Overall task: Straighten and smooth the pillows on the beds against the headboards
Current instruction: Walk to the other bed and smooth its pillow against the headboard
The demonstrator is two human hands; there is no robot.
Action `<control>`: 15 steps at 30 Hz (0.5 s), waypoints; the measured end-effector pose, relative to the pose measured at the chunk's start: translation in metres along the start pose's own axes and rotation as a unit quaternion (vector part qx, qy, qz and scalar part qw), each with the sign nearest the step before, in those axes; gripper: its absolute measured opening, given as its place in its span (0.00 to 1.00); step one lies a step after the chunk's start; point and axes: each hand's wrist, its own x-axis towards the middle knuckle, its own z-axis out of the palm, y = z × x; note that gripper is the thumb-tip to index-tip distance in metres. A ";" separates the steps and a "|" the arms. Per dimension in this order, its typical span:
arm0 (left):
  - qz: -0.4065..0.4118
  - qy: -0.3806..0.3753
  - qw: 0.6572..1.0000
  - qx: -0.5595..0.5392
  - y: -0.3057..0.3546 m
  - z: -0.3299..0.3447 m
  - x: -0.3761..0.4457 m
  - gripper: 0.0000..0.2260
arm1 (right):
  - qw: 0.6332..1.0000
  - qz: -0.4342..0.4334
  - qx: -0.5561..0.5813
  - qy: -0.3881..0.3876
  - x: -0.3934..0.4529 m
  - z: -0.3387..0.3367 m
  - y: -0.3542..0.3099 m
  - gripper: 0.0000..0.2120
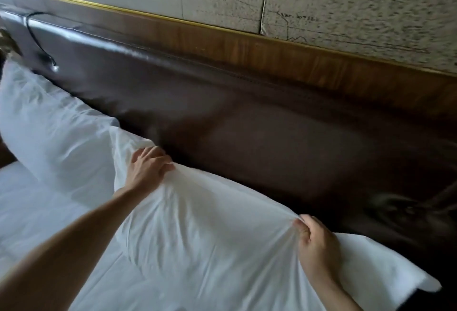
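A white pillow [212, 224] lies in front of me, its far edge against the dark brown padded headboard [259, 132]. My left hand [148, 166] grips the pillow's top edge near its left corner, fingers curled over the fabric. Further right, my right hand [316, 244] pinches the same top edge, and the cloth bunches into creases there. A second white pillow [49, 122] leans against the headboard at the left, its right corner overlapping the pillow I hold.
White bed sheet [32, 206] spreads at lower left. A black cable [37, 38] hangs over the headboard's upper left. Above the headboard run a wooden panel [272, 55] with a gold strip and a map-patterned wall [346, 1].
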 end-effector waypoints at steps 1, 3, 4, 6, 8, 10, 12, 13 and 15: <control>0.012 0.001 1.000 -0.006 0.001 0.004 -0.003 0.16 | 0.999 -0.015 -0.028 -0.003 -0.001 0.000 0.004 0.11; 0.035 0.014 0.999 -0.028 0.009 0.001 0.001 0.18 | 0.991 -0.058 -0.118 0.014 -0.002 -0.003 0.004 0.18; 0.042 0.025 0.998 -0.045 0.017 -0.004 0.004 0.18 | 0.983 -0.085 -0.157 0.033 -0.005 -0.005 -0.001 0.20; 0.061 0.032 0.996 -0.056 0.032 -0.012 0.005 0.18 | 0.970 -0.131 -0.197 0.050 -0.019 -0.006 -0.016 0.21; 0.083 -0.046 0.995 -0.012 0.030 -0.010 -0.004 0.23 | 0.965 -0.160 -0.197 0.057 -0.036 0.000 -0.015 0.19; 0.071 -0.169 0.982 0.040 0.012 -0.004 -0.020 0.31 | 0.968 -0.158 -0.186 0.056 -0.048 0.001 0.005 0.19; 0.043 -0.243 0.968 0.049 -0.002 -0.001 -0.029 0.40 | 0.965 -0.160 -0.207 0.035 -0.050 -0.006 0.031 0.22; 0.037 -0.258 0.964 0.044 -0.003 -0.002 -0.030 0.42 | 0.961 -0.167 -0.220 0.017 -0.049 -0.011 0.040 0.23; 0.032 -0.273 0.961 0.042 0.004 -0.008 -0.025 0.41 | 0.960 -0.163 -0.227 -0.038 -0.048 -0.017 0.047 0.24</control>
